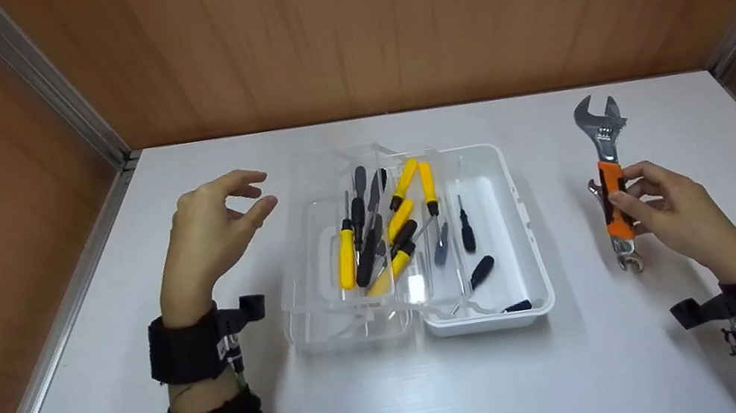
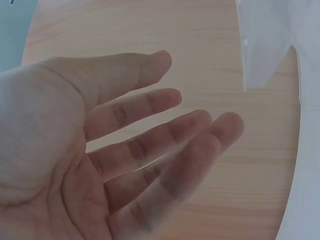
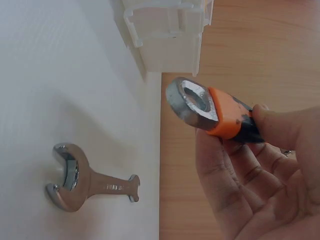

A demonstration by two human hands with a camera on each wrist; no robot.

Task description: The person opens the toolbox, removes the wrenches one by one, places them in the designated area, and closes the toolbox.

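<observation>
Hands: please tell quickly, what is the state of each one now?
Left hand: open, holding nothing, raised beside the clear toolbox.
Right hand: gripping the orange-handled adjustable wrench.

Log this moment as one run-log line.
left hand: open, raised beside toolbox, holds nothing | right hand: grips adjustable wrench by orange handle | small wrench: lying on table

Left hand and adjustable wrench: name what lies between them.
In the head view, the open toolbox with screwdrivers lies between the left hand and the adjustable wrench held by the right hand.
</observation>
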